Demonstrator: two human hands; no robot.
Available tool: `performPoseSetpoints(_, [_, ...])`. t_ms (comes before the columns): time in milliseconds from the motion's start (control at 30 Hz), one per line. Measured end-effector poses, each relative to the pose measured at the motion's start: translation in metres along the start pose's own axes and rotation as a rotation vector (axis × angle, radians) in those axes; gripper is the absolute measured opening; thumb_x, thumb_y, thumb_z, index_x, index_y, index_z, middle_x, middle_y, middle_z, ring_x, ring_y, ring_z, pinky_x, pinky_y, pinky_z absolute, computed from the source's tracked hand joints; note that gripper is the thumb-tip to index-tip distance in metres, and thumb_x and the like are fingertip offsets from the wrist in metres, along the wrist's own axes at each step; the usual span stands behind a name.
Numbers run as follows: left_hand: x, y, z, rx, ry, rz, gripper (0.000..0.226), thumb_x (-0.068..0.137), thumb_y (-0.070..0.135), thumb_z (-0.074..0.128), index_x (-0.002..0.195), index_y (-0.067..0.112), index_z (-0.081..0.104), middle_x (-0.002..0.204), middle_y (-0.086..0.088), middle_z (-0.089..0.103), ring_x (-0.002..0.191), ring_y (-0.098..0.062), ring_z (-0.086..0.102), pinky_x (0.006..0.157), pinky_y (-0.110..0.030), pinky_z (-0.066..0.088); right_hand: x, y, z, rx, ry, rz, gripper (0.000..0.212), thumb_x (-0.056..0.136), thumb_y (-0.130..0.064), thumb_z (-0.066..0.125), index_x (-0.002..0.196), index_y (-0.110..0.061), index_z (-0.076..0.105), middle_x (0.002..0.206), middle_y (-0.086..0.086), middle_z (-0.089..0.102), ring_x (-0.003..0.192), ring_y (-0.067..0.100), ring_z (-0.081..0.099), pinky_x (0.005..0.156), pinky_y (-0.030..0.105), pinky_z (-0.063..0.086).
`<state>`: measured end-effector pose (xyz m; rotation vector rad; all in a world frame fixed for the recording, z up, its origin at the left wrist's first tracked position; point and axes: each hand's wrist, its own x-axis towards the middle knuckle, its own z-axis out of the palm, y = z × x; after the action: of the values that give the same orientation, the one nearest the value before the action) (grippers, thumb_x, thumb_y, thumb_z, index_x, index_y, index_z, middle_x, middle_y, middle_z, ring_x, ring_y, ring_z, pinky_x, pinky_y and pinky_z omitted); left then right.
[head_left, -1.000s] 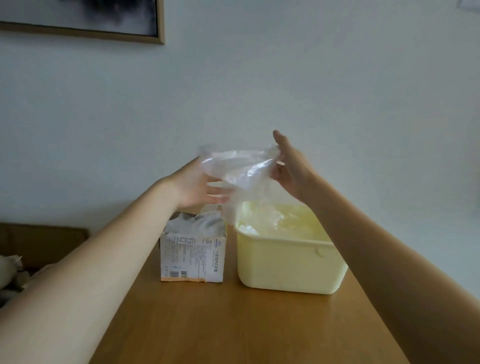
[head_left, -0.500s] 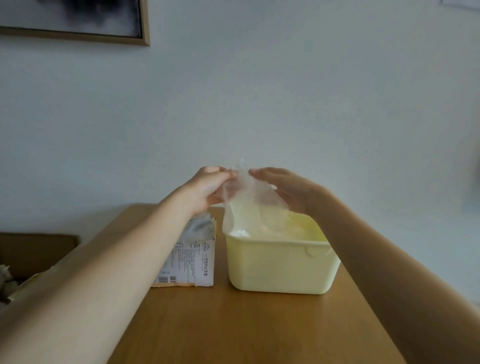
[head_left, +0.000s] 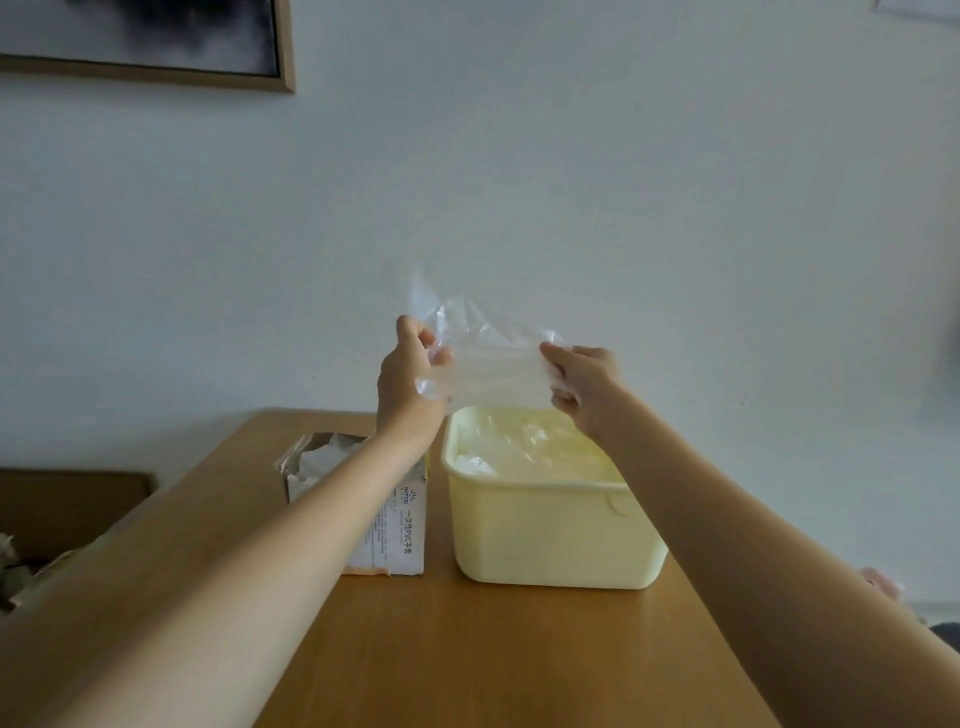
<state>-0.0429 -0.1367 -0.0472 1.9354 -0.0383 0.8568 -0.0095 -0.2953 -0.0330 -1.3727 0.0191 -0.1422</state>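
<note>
A clear plastic glove (head_left: 488, 364) is stretched in the air between both hands, above the back of a pale yellow plastic tub (head_left: 550, 535). My left hand (head_left: 410, 379) pinches its left edge and my right hand (head_left: 584, 382) pinches its right edge. The tub stands on the wooden table (head_left: 467, 649) and holds more clear plastic. To the tub's left stands a torn-open white cardboard glove box (head_left: 400, 530), partly hidden by my left forearm.
A white wall rises right behind the table, with a framed picture (head_left: 156, 47) at the upper left. A brown piece of furniture (head_left: 67, 509) sits lower at the far left, past the table's left edge.
My hands have moved apart and slightly up, spreading the clear plastic between them. Half a second ago their fingertips were close together over the tub.
</note>
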Motion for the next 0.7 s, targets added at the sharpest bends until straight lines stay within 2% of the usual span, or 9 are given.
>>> performPoseSetpoints(67, [0.004,-0.008,-0.006,0.1,0.038,0.003,0.014,0.094,0.017,0.049,0.104,0.008,0.043,0.095,-0.005,0.055,0.087,-0.029,0.058,0.071,-0.033,0.043,0.002,0.005,-0.009,-0.179,0.075,-0.095,0.031,0.092,-0.011,0.056,0.063,-0.014,0.045,0.044,-0.002,0.04,0.039,0.012,0.031,0.041,0.017,0.024])
performPoseSetpoints(167, [0.019,-0.022,-0.02,0.25,0.116,-0.111,0.021,0.092,0.016,0.05,0.11,0.005,0.045,0.107,-0.012,0.061,0.098,-0.031,0.058,0.073,-0.031,0.036,0.009,0.01,-0.033,-0.546,0.134,-0.242,0.01,0.093,-0.013,0.054,0.083,-0.015,0.053,0.054,0.001,0.048,0.04,0.01,0.043,0.043,0.017,0.033])
performPoseSetpoints(233, [0.028,-0.025,-0.025,0.299,0.118,-0.172,0.021,0.092,0.017,0.05,0.11,0.006,0.044,0.112,-0.013,0.059,0.1,-0.032,0.056,0.075,-0.032,0.036,0.015,0.013,-0.048,-0.772,0.146,-0.323,0.005,0.092,-0.013,0.052,0.088,-0.014,0.055,0.064,0.004,0.054,0.052,0.019,0.051,0.055,0.023,0.04])
performPoseSetpoints(333, [0.031,-0.011,-0.015,0.302,0.05,-0.027,0.022,0.092,0.017,0.051,0.11,0.005,0.047,0.114,-0.013,0.055,0.1,-0.03,0.056,0.078,-0.031,0.038,0.02,0.02,-0.061,-1.1,0.114,-0.334,0.011,0.093,-0.015,0.048,0.097,-0.011,0.058,0.087,0.013,0.062,0.076,0.031,0.058,0.064,0.031,0.042])
performPoseSetpoints(400, [0.026,0.005,0.001,0.308,-0.152,0.13,0.022,0.092,0.017,0.052,0.111,0.006,0.05,0.113,-0.012,0.057,0.101,-0.029,0.056,0.079,-0.029,0.04,0.019,0.023,-0.063,-1.32,0.087,-0.33,0.014,0.095,-0.017,0.046,0.102,-0.012,0.057,0.097,0.014,0.062,0.087,0.033,0.058,0.067,0.032,0.042])
performPoseSetpoints(467, [0.014,0.018,0.022,0.395,-0.518,0.196,0.033,0.092,0.021,0.055,0.122,0.007,0.048,0.121,-0.012,0.055,0.108,-0.027,0.054,0.082,-0.027,0.041,0.016,0.026,-0.064,-1.448,0.07,-0.347,0.016,0.096,-0.017,0.043,0.105,-0.011,0.055,0.1,0.013,0.06,0.09,0.034,0.058,0.07,0.034,0.043])
performPoseSetpoints(567, [-0.002,0.018,0.049,0.686,-1.045,0.076,0.056,0.092,0.03,0.058,0.139,0.012,0.035,0.136,-0.01,0.047,0.113,-0.024,0.052,0.091,-0.027,0.041,0.015,0.028,-0.067,-1.538,0.054,-0.337,0.017,0.097,-0.013,0.038,0.105,-0.007,0.052,0.097,0.013,0.058,0.083,0.031,0.056,0.067,0.033,0.041])
performPoseSetpoints(633, [-0.007,0.011,0.058,0.898,-1.16,0.07,0.056,0.095,0.026,0.052,0.144,0.011,0.029,0.142,-0.011,0.043,0.121,-0.026,0.049,0.095,-0.028,0.04,0.014,0.025,-0.071,-1.539,0.023,-0.227,0.016,0.094,-0.007,0.035,0.1,-0.005,0.05,0.093,0.012,0.055,0.078,0.028,0.052,0.065,0.031,0.04])
performPoseSetpoints(700, [-0.01,0.007,0.064,1.012,-1.177,0.07,0.05,0.098,0.015,0.044,0.145,0.01,0.029,0.143,-0.011,0.042,0.124,-0.027,0.048,0.094,-0.029,0.04,0.011,0.024,-0.075,-1.591,-0.036,-0.134,0.009,0.093,-0.006,0.038,0.099,-0.009,0.044,0.092,0.01,0.052,0.077,0.027,0.053,0.064,0.031,0.042])
